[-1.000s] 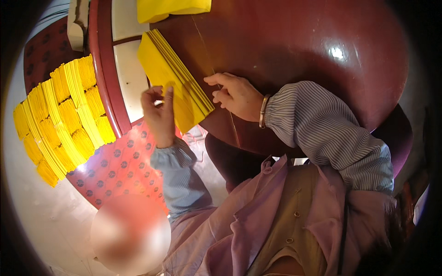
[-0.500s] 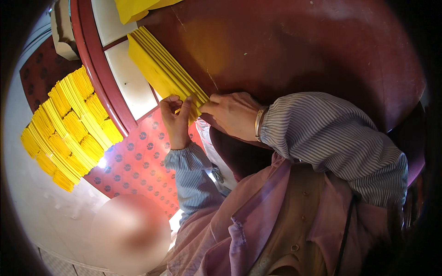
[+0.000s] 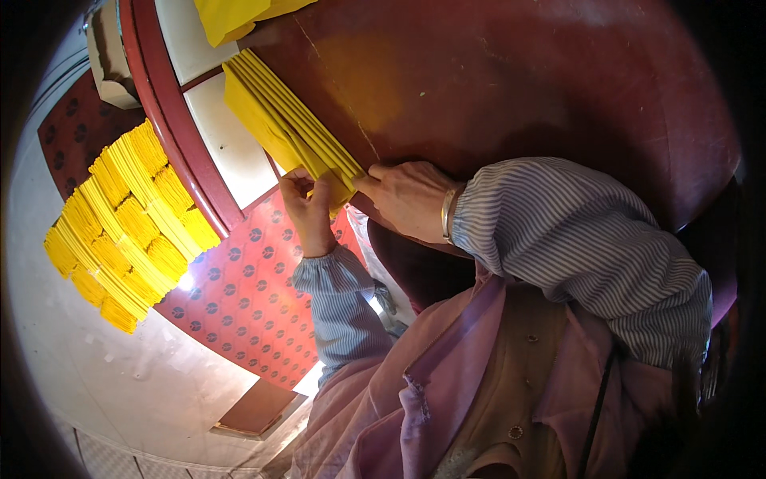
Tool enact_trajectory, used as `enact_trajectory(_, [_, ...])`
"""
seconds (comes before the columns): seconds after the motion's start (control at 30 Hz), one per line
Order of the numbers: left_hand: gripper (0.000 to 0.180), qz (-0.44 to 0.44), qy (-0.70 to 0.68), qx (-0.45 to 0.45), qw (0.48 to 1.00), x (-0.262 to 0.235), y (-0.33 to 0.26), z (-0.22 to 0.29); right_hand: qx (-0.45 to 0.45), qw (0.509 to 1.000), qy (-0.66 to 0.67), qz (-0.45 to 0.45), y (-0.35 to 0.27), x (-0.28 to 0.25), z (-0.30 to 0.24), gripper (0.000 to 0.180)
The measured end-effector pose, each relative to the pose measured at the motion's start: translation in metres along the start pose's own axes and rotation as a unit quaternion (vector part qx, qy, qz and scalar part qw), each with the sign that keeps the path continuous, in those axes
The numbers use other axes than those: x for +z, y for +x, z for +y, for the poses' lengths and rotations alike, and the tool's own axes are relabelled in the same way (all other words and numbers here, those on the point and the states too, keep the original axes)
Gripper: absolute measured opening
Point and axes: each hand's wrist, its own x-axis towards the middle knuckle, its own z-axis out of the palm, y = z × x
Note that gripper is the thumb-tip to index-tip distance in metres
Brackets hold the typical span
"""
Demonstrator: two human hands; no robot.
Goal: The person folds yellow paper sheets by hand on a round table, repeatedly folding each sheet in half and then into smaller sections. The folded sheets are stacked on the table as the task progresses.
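A long strip of yellow paper (image 3: 279,120), folded in several narrow pleats, lies slantwise on the edge of the dark red table. At its near end, the thumb and fingers of my left hand (image 3: 309,209) pinch the paper's left side. My right hand (image 3: 411,199), with a bracelet at the wrist, presses closed fingers against the right side of the same end. Some of its fingertips are hidden. Between the two hands, the loose outer layer stands slightly away from the pleats.
More yellow paper (image 3: 239,14) lies at the table's far left. Bundles of folded yellow paper (image 3: 132,227) are stacked below the table's rim (image 3: 171,132). A red patterned sheet (image 3: 255,295) covers part of the floor. A cardboard box (image 3: 110,60) stands at the upper left.
Both hands stay at the near end of the folded paper; the left has shifted slightly to the right and down. A blurred round patch at the lower left no longer shows.
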Motion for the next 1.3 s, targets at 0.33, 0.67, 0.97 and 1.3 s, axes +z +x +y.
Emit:
enact_trajectory(0.33, [0.019,-0.005,-0.008,0.015,1.000,0.001,-0.001,-0.005,-0.033,0.999,0.034,0.005,0.022,0.033,0.012,0.034])
enact_trajectory(0.67, [0.029,0.006,0.035,0.003,0.999,0.008,-0.002,0.001,0.002,0.985,0.173,0.018,0.018,0.022,0.004,0.038])
enact_trajectory(0.97, [0.042,0.020,0.033,0.010,0.999,0.007,0.000,-0.007,0.090,0.978,0.184,-0.045,0.020,0.010,-0.002,0.054])
enact_trajectory(1.3, [0.042,0.011,0.012,-0.008,1.000,0.008,-0.003,-0.003,0.059,0.988,0.143,-0.014,0.020,0.026,-0.003,0.059])
